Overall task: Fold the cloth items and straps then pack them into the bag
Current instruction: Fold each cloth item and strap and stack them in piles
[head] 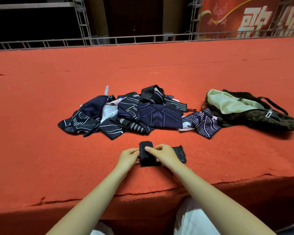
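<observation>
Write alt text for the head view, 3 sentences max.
Two bare hands, left hand and right hand, hold a rolled black elastic strap on a red felt-covered platform, its unrolled tail lying to the right. Behind it lies a heap of dark navy patterned cloth pieces. To the right lies an open dark olive bag with pale green lining.

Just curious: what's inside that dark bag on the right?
The bag lies unzipped, and pale green fabric shows at its mouth. Whether that is lining or a packed cloth, I cannot tell; anything deeper is covered.
</observation>
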Demonstrator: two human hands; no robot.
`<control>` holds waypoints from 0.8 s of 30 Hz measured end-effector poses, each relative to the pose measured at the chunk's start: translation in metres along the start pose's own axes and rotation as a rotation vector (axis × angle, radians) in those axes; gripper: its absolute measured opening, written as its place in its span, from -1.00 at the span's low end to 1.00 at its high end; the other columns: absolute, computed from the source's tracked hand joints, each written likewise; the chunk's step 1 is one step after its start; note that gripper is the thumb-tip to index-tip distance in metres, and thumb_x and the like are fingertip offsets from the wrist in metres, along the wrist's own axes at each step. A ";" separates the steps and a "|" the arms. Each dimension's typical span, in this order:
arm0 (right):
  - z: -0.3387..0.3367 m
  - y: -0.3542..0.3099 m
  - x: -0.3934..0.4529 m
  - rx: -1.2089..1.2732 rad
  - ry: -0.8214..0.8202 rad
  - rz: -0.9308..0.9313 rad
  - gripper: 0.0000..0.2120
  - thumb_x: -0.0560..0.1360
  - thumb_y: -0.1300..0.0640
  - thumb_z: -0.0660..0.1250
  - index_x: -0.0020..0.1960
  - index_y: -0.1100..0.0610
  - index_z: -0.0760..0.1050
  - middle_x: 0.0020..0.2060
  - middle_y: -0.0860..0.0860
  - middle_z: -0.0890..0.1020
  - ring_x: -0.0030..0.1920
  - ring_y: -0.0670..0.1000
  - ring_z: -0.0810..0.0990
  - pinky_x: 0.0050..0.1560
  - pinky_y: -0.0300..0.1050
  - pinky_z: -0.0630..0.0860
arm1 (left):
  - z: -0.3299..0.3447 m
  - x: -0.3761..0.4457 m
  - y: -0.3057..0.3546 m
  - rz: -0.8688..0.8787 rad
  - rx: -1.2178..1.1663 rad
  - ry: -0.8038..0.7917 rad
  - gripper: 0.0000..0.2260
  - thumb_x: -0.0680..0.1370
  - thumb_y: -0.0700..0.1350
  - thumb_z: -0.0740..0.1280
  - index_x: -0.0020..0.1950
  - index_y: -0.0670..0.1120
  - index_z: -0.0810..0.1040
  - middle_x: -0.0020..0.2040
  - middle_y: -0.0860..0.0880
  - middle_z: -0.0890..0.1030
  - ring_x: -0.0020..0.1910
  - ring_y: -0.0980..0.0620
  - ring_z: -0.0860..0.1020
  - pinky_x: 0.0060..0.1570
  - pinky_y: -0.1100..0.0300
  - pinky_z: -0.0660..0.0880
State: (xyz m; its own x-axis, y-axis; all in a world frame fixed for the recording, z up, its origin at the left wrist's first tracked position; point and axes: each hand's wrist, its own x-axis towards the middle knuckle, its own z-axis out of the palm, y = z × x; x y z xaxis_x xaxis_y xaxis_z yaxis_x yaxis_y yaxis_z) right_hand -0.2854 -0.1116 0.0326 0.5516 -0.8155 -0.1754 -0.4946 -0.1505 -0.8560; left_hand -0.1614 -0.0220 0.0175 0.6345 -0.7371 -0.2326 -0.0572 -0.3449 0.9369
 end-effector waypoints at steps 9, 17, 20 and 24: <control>-0.011 -0.005 0.004 0.055 -0.027 0.070 -0.85 0.45 0.04 0.39 -0.17 0.13 0.51 -0.31 0.06 0.57 -0.35 0.02 0.52 -0.45 -0.21 0.35 | 0.005 0.005 -0.001 -0.004 0.074 0.020 -0.70 0.56 -0.08 0.31 0.24 -0.19 0.52 0.05 -0.11 0.60 -0.12 -0.02 0.60 -0.14 0.17 0.56; -0.055 0.018 0.002 -0.041 0.085 0.120 -0.70 0.50 0.07 0.31 -0.39 0.07 0.38 -0.49 -0.02 0.36 -0.45 -0.02 0.31 -0.44 -0.17 0.20 | 0.041 0.011 0.020 0.034 0.307 -0.019 -0.49 0.44 0.00 0.43 0.33 -0.14 0.44 0.15 -0.16 0.61 0.13 -0.14 0.58 0.15 0.01 0.51; -0.060 0.026 0.004 -0.077 0.098 0.135 -0.73 0.48 0.09 0.32 -0.37 0.10 0.40 -0.49 0.00 0.36 -0.44 0.00 0.32 -0.37 -0.13 0.21 | 0.051 0.008 0.027 0.096 0.450 -0.019 -0.62 0.43 -0.11 0.42 0.23 -0.13 0.51 0.13 -0.10 0.62 0.11 -0.07 0.57 0.08 0.16 0.46; -0.054 0.027 0.002 0.082 0.037 0.102 -0.90 0.53 0.19 0.28 -0.15 0.12 0.53 -0.40 -0.03 0.49 -0.42 -0.07 0.41 -0.44 -0.23 0.35 | 0.051 0.007 0.029 0.073 0.341 0.022 -0.69 0.50 -0.18 0.34 0.23 -0.19 0.52 0.17 -0.14 0.60 0.15 -0.07 0.55 0.09 0.18 0.42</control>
State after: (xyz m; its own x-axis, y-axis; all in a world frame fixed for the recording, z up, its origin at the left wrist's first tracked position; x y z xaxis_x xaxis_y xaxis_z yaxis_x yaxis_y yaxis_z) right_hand -0.3339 -0.1477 0.0351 0.4756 -0.8444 -0.2467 -0.4897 -0.0211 -0.8717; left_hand -0.1977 -0.0664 0.0299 0.6358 -0.7553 -0.1589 -0.3549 -0.4689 0.8088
